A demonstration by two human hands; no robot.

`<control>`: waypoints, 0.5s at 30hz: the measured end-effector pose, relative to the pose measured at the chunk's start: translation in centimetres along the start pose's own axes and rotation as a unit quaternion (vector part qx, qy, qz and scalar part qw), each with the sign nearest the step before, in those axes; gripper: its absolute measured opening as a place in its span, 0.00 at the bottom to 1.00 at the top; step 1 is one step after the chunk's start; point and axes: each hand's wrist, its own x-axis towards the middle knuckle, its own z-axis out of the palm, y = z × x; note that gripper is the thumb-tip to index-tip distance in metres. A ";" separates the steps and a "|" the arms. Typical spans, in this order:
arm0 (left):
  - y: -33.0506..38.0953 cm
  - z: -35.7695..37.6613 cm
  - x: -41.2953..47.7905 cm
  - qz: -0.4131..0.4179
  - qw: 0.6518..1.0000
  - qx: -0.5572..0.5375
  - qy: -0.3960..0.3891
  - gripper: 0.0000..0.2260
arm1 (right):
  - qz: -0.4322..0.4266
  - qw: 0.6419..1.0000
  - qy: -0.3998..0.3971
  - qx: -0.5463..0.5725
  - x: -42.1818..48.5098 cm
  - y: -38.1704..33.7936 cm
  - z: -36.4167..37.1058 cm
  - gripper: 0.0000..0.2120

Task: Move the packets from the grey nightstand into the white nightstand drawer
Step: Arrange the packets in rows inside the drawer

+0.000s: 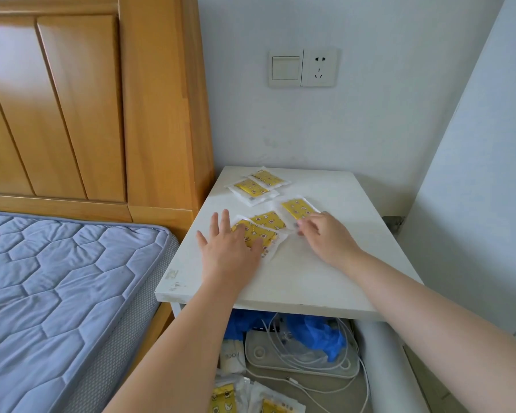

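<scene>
We're gathering: left hand (pixel 230 251) flat, fingers straight, packets (pixel 267 222) under them; right hand (pixel 325 236) fingertips curled on the packet (pixel 298 208) ahead, grip unclear. Next: pinch, lift.

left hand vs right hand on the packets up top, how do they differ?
The left hand lies flat, fingers straight and spread, on the near packets; the right hand has fingers curled, seemingly pinching the right packet at its near edge. The left hand covers much of its packets; the right hand touches only an edge. Both are over the white top.
</scene>
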 end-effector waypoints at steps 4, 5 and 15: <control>0.0 0.2 0.0 0.029 1.000 0.001 -0.009 0.26 | 0.009 0.994 0.097 0.053 -0.6 -0.4 -1.0 0.15; -0.1 0.2 0.1 0.032 0.999 -0.002 -0.015 0.26 | 0.017 0.997 0.072 0.030 -0.2 -0.6 -0.8 0.13; -0.3 -0.2 0.0 0.084 0.995 -0.031 -0.047 0.23 | 0.088 0.984 -0.154 -0.003 3.0 -1.0 -1.4 0.26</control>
